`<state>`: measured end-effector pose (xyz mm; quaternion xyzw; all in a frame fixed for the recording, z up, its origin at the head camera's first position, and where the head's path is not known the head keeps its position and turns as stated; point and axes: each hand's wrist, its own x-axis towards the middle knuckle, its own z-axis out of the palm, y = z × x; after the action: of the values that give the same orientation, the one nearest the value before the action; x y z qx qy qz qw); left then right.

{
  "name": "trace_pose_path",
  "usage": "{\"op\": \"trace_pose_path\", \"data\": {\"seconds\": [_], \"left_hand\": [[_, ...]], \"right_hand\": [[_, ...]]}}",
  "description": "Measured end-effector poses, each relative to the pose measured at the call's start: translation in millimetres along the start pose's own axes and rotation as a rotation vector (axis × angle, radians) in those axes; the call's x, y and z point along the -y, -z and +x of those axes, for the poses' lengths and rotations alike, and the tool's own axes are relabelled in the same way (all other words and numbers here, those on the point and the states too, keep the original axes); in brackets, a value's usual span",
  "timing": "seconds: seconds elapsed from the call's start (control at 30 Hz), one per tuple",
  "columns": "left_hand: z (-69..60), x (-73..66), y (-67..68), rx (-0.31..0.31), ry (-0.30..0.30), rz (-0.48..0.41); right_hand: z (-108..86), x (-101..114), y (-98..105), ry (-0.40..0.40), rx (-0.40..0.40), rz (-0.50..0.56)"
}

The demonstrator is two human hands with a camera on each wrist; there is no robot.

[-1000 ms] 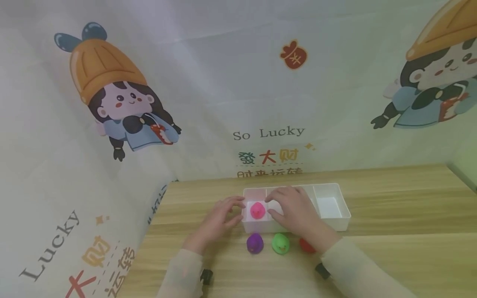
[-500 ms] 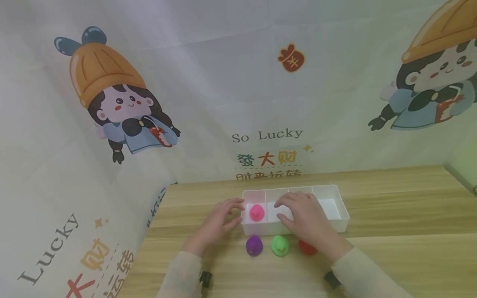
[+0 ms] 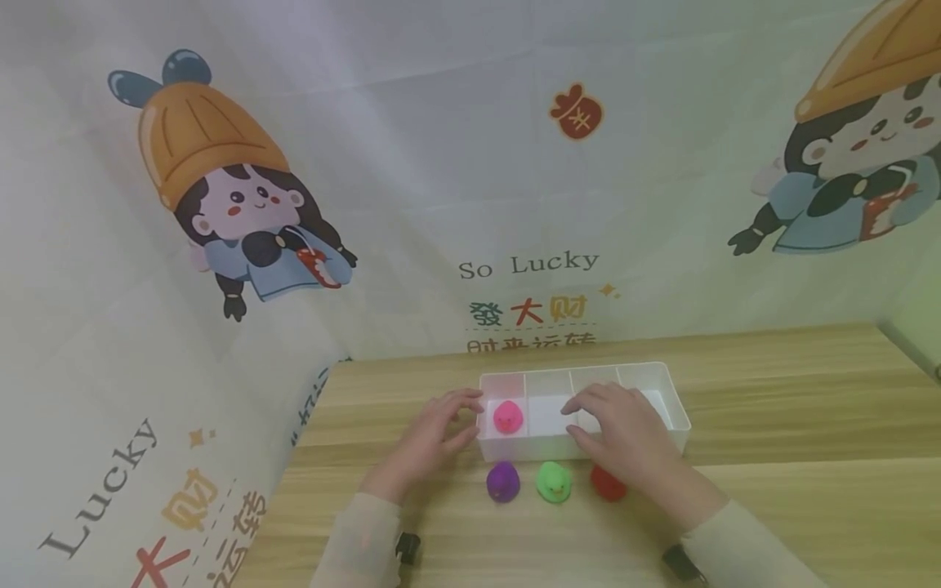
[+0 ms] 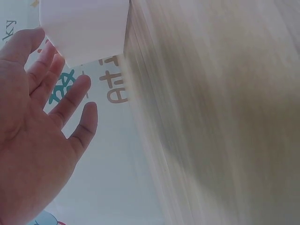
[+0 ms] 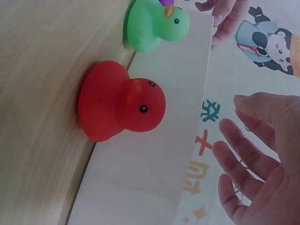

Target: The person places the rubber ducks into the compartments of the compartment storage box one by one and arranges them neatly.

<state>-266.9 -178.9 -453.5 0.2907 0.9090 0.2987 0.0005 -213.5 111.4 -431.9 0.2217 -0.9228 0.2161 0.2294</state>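
Note:
A white divided box (image 3: 515,447) lies on the table, with a pink rubber duck (image 3: 507,417) in its leftmost compartment. My left hand (image 3: 439,431) is at the box's left end, its fingertips at the rim and nothing gripped. Above the middle compartments hovers my right hand (image 3: 621,429), fingers bent loosely and holding nothing. Along the front of the box stand a purple duck (image 3: 503,482), a green duck (image 3: 554,482) and a red duck (image 3: 608,483). My right hand partly covers the red duck in the head view; the right wrist view shows it fully.
The wooden table (image 3: 794,425) extends to the right of the box. Behind it hangs a pale printed cloth (image 3: 419,204) with cartoon figures and lettering. A black strap piece (image 3: 408,547) sits at my left wrist.
My right hand has moved right, from beside the pink duck's compartment to over the middle of the box. The left hand and the ducks have stayed in place.

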Motion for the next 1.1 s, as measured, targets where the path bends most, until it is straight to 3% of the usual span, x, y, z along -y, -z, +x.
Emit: {"op": "trace_pose_path", "data": {"seconds": [1.1], "left_hand": [[0.9, 0.7, -0.9, -0.004, -0.014, -0.007]], "right_hand": [[-40.4, -11.8, 15.7, -0.011, -0.014, 0.01]]}}
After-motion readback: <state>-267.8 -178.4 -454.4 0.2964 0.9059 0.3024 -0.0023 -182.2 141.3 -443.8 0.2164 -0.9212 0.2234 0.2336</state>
